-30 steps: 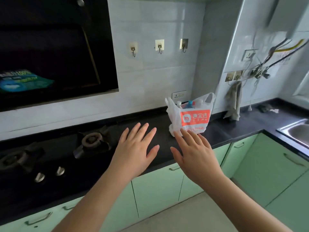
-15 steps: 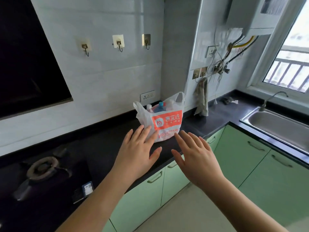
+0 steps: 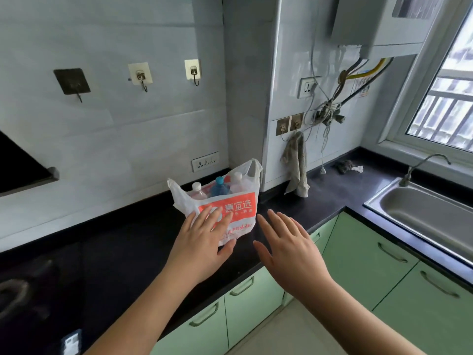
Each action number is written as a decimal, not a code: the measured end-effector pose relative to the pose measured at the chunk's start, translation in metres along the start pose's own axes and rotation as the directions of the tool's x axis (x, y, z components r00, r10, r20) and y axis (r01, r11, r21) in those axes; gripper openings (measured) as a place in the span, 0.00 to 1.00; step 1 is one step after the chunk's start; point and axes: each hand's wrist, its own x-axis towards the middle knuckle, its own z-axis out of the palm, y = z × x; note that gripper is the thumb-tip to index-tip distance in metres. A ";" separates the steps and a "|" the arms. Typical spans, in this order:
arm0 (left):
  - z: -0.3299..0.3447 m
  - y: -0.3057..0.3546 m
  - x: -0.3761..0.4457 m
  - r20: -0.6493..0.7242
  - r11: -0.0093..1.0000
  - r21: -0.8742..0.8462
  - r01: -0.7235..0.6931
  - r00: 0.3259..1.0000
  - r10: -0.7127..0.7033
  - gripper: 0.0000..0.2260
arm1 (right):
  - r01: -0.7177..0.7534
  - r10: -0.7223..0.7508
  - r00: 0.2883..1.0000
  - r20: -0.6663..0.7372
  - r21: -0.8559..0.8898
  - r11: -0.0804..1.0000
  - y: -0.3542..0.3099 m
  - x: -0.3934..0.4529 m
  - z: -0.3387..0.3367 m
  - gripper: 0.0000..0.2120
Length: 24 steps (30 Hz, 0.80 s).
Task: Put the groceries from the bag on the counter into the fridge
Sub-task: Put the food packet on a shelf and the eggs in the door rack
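A white plastic bag with an orange printed panel stands on the black counter against the wall corner. Bottle tops show in its open mouth: a white cap, a blue cap and another white one. My left hand is spread flat, its fingertips overlapping the bag's lower front. My right hand is open too, just right of the bag and apart from it. No fridge is in view.
A steel sink with a tap lies at the right under a window. A cloth hangs from wall hooks right of the bag. Green cabinet doors run below the counter. A gas hob is at far left.
The view has swung right and closer to the bag; the hob has slid off to the left and the sink has come in. Both open hands have neared the bag.
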 end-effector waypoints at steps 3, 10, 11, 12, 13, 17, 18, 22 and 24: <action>0.010 0.000 0.018 0.005 0.999 -0.014 0.034 0.999 -0.034 0.41 | 0.031 -0.032 0.999 0.027 0.029 0.999 0.014 0.023 0.013 0.31; 0.029 -0.024 0.048 0.032 0.998 0.023 0.063 0.997 -0.064 0.37 | 0.101 -0.106 0.992 0.066 0.066 0.993 0.016 0.080 0.047 0.32; 0.031 -0.030 0.053 0.029 0.998 0.024 0.065 0.997 -0.066 0.37 | 0.100 -0.104 0.992 0.071 0.066 0.993 0.013 0.090 0.050 0.31; 0.032 -0.037 0.057 0.027 0.997 0.027 0.068 0.997 -0.069 0.37 | 0.106 -0.110 0.992 0.065 0.061 0.993 0.010 0.099 0.054 0.30; 0.034 -0.043 0.062 0.024 0.997 0.034 0.071 0.997 -0.071 0.36 | 0.114 -0.118 0.991 0.069 0.054 0.992 0.006 0.109 0.058 0.30; 0.048 -0.065 0.081 0.053 0.996 0.037 0.079 0.995 -0.081 0.31 | 0.143 -0.145 0.984 0.104 0.033 0.989 -0.007 0.139 0.074 0.34; 0.054 -0.069 0.085 0.068 0.997 0.031 0.073 0.995 -0.075 0.31 | 0.148 -0.151 0.982 0.114 0.039 0.988 -0.008 0.145 0.078 0.36; 0.072 -0.083 0.109 0.069 0.999 0.004 0.045 0.997 -0.045 0.30 | 0.130 -0.134 0.983 0.124 0.036 0.991 -0.008 0.166 0.094 0.38; 0.079 -0.091 0.122 0.059 0.999 -0.008 0.037 0.998 -0.036 0.31 | 0.108 -0.111 0.982 0.151 0.027 0.994 -0.007 0.175 0.102 0.34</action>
